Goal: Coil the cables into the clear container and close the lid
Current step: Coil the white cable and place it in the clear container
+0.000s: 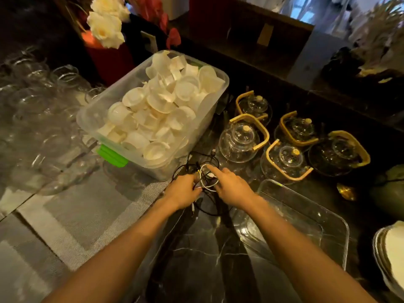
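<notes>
A tangle of black and white cables [204, 171] lies on the dark marble counter just in front of a big plastic bin. My left hand [182, 189] is closed around part of the bundle from the left. My right hand [229, 184] rests on it from the right, index finger stretched out over a white loop. The clear container [328, 217] sits open on the counter directly right of my right forearm, and nothing shows inside it. No lid can be made out.
The plastic bin [91, 114] with green latches, full of white cups, stands behind the cables. Several glass teapots [239, 141] with wooden handles stand at the right. Glassware [39, 127] crowds the left, on a grey mat [72, 215]. White plates [391, 254] sit at the right edge.
</notes>
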`<state>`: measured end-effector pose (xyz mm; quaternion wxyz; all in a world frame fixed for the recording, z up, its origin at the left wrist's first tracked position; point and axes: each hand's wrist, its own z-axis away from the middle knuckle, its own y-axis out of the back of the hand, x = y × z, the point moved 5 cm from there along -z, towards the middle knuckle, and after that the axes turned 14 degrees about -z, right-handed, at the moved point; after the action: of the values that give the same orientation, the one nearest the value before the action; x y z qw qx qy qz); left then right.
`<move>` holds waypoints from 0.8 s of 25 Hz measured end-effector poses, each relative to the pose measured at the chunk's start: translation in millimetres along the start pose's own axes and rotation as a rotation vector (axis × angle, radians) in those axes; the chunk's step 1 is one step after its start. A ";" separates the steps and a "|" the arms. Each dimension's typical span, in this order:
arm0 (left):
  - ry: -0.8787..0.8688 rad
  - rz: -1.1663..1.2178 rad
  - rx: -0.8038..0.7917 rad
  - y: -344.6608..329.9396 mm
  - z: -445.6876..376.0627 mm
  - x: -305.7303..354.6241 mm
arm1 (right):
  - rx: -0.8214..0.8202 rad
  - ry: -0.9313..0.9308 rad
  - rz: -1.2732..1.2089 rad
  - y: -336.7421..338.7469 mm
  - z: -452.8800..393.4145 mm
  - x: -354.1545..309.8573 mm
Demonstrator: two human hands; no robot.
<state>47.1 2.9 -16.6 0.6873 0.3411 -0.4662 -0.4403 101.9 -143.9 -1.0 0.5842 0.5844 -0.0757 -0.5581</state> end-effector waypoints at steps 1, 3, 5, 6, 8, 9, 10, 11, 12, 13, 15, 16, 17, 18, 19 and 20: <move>0.000 0.008 -0.016 -2.3 0.1 0.0 | -0.025 0.001 0.010 -2.5 -2.6 -0.9; -0.016 0.051 -0.006 -3.8 1.5 1.4 | -0.054 -0.001 0.021 -7.4 -5.3 -0.4; -0.053 0.158 0.007 -1.7 5.7 7.4 | -0.042 -0.006 -0.002 -6.7 -7.7 1.3; -0.074 0.230 0.027 0.2 8.3 10.0 | -0.012 0.000 -0.033 -3.5 -6.9 2.2; -0.099 0.356 0.059 5.3 14.5 13.0 | 0.049 -0.002 -0.088 5.8 -2.7 5.2; -0.103 0.386 0.069 5.9 17.4 14.0 | 0.062 -0.013 -0.097 8.7 -0.3 6.8; -0.098 0.396 0.076 4.8 19.5 13.7 | 0.059 -0.032 -0.093 10.4 1.8 8.5; -0.079 0.400 0.085 2.5 21.0 11.4 | 0.052 -0.059 -0.093 10.8 3.4 11.3; -0.040 0.405 0.101 -0.6 21.5 7.5 | 0.049 -0.095 -0.099 10.6 4.1 14.9; 0.017 0.418 0.115 -4.1 21.5 2.2 | 0.041 -0.134 -0.084 10.1 4.2 19.1; 0.148 0.463 0.135 -11.3 21.3 -11.7 | -0.004 -0.186 -0.026 7.4 1.8 24.1; 0.208 0.492 0.136 -15.1 21.7 -19.6 | -0.027 -0.192 -0.006 5.1 -1.3 24.5; 0.255 0.527 0.133 -18.8 22.6 -25.0 | -0.043 -0.189 0.005 3.6 -3.7 24.3; 0.294 0.567 0.136 -21.9 24.0 -29.8 | -0.051 -0.179 0.018 1.9 -6.5 22.6; 0.328 0.614 0.152 -23.7 25.0 -35.7 | -0.055 -0.158 0.042 -0.4 -11.0 19.2; 0.351 0.661 0.173 -24.9 25.5 -41.2 | -0.064 -0.130 0.074 -3.7 -15.9 15.1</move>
<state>8.6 30.1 -44.0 0.8304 0.2993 -0.4615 -0.0889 117.2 -144.5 -17.2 0.6165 0.5248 -0.1172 -0.5751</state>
